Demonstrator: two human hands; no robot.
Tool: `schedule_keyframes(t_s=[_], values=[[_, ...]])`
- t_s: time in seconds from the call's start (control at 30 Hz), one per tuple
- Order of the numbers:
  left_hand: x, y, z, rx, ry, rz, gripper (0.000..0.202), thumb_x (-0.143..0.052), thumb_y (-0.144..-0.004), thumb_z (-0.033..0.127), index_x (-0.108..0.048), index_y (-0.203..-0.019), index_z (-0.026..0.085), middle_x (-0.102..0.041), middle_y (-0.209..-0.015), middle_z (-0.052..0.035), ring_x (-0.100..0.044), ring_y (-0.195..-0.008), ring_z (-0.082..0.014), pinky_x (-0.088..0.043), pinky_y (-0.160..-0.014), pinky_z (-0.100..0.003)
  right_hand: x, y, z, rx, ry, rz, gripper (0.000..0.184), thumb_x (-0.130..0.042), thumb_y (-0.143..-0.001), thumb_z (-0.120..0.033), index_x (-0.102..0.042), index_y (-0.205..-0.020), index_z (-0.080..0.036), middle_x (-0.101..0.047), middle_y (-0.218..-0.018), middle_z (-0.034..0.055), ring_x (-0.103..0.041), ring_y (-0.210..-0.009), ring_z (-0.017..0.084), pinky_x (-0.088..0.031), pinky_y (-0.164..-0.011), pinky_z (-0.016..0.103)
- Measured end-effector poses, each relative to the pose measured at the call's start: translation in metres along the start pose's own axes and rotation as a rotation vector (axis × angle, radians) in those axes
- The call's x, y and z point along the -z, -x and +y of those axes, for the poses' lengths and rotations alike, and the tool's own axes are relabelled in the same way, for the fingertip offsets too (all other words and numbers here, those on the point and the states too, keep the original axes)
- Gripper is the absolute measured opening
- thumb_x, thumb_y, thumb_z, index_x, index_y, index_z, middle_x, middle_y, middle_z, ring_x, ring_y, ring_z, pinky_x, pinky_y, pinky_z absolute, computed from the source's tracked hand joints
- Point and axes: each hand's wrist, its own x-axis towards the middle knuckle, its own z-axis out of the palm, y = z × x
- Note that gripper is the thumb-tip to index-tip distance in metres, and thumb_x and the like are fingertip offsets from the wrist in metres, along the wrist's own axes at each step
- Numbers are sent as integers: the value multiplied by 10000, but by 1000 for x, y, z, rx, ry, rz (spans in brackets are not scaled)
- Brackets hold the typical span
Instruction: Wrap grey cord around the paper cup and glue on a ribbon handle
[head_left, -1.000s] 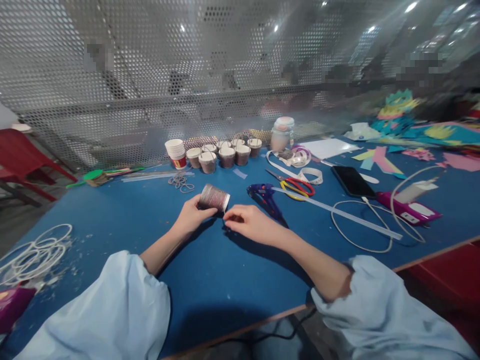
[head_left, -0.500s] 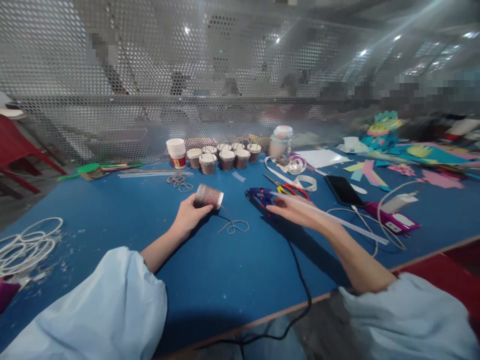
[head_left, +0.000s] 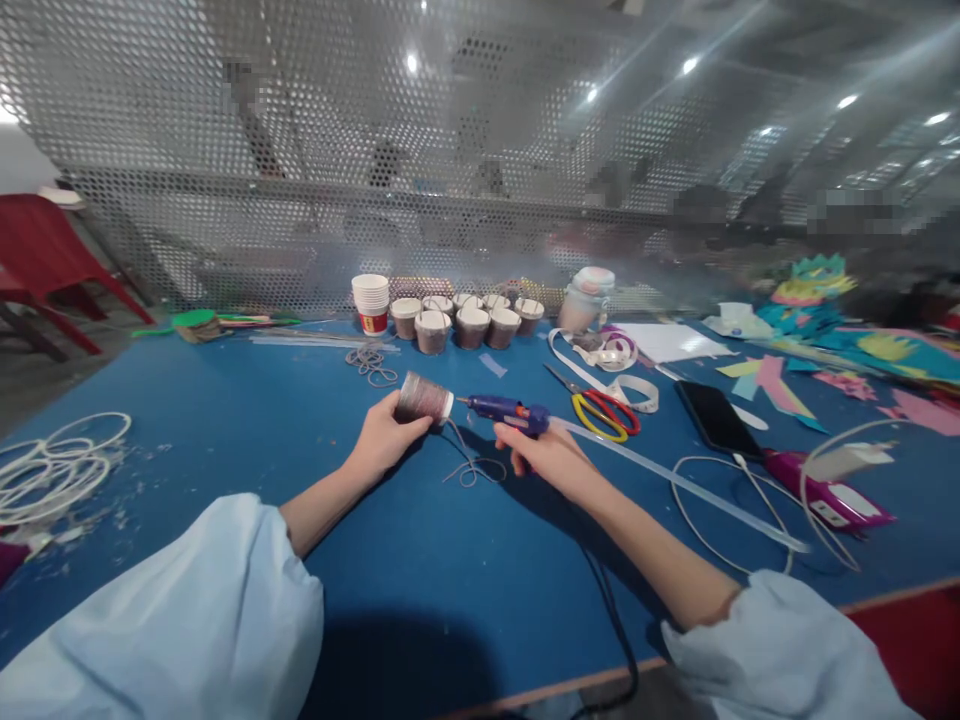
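Note:
My left hand (head_left: 390, 432) is closed around a small paper cup (head_left: 421, 397) wrapped in grey-brown cord, tipped on its side with its white end facing right. From that end a loose tail of grey cord (head_left: 470, 468) trails onto the table. In my right hand (head_left: 546, 455) is a blue hot glue gun (head_left: 510, 412), its nozzle pointing left, close to the cup's white end. Whether the nozzle touches the cup I cannot tell. A long translucent glue stick (head_left: 675, 480) sticks out of the gun's back, over my forearm.
Several cord-wrapped cups (head_left: 472, 328) stand at the back beside stacked paper cups (head_left: 371, 305) and a lidded jar (head_left: 587, 298). Scissors (head_left: 600, 412), a measuring tape (head_left: 634, 393) and a phone (head_left: 718, 420) lie to the right. Coiled white cord (head_left: 60, 470) is at left; the table (head_left: 420, 590) is blue.
My right hand has lifted the glue gun off the table and brought it left, its nozzle now near the cup's white end. The left hand keeps hold of the cup. The view has shifted slightly.

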Motion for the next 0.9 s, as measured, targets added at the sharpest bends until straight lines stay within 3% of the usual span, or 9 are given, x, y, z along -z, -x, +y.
schedule_keyframes(t_s=[0.1,0.2,0.47,0.73,0.9], values=[[-1,1,1,-19,-1,-10,289,-723,-639,274,-664,-885,135,-682,-767,-14,-597,-680,-166,-452,-664,-274,-6,9,-5,54,-1,28,395,-495,-846,-521,-575,-643,-191,-462,-408,-45,-462,-406,115,-352,-448,234],[-2,3,4,-41,-14,-17,262,-718,-635,266,-660,-856,137,-675,-759,-17,-589,-676,-170,-450,-666,-282,-10,11,-6,99,-2,65,371,-517,-837,-494,-543,-619,-195,-441,-424,-50,-435,-417,109,-346,-461,239],[-1,6,10,-65,-88,-44,268,-689,-660,282,-642,-874,128,-667,-784,-39,-589,-703,-185,-454,-688,-306,-12,16,-14,92,108,107,319,-539,-791,-458,-520,-606,-198,-513,-535,-11,-496,-541,142,-375,-525,258],[-2,5,6,-76,-80,-83,258,-665,-668,262,-635,-891,135,-686,-828,-37,-620,-770,-200,-473,-740,-311,-10,18,-19,106,138,174,325,-528,-780,-463,-507,-595,-196,-551,-560,-2,-493,-517,133,-378,-516,254],[-2,5,6,-78,-94,-89,245,-656,-664,247,-631,-880,136,-683,-809,-31,-619,-751,-190,-478,-714,-300,-10,19,-15,154,188,147,322,-520,-798,-475,-535,-643,-194,-575,-582,6,-511,-524,138,-383,-523,250]])
